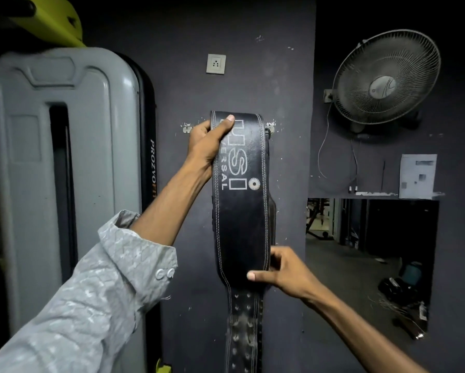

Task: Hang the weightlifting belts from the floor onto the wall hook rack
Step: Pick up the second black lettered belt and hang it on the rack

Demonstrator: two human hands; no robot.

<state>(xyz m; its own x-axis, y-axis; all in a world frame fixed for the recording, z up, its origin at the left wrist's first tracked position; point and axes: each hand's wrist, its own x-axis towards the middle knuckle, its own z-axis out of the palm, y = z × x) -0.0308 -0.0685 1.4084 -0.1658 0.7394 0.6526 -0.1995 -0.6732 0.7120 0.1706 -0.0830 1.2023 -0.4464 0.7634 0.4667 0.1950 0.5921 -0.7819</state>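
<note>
At the centre of the frame a black leather weightlifting belt (239, 200) with white lettering hangs draped over the wall hook rack (270, 128), whose small metal brackets show on either side of the belt's top fold against the dark wall (285, 76). The left hand (208, 142) reaches up from the lower left, arm extended and grey patterned sleeve (91, 292) pushed back from the wrist; its fingers are closed around the belt's upper left edge, thumb pressed on the front face near the fold. The right hand (281, 273) comes in from the lower right, lower down, pinching the belt's right edge where it narrows toward the perforated strap, thumb across the front, fingers behind.
</note>
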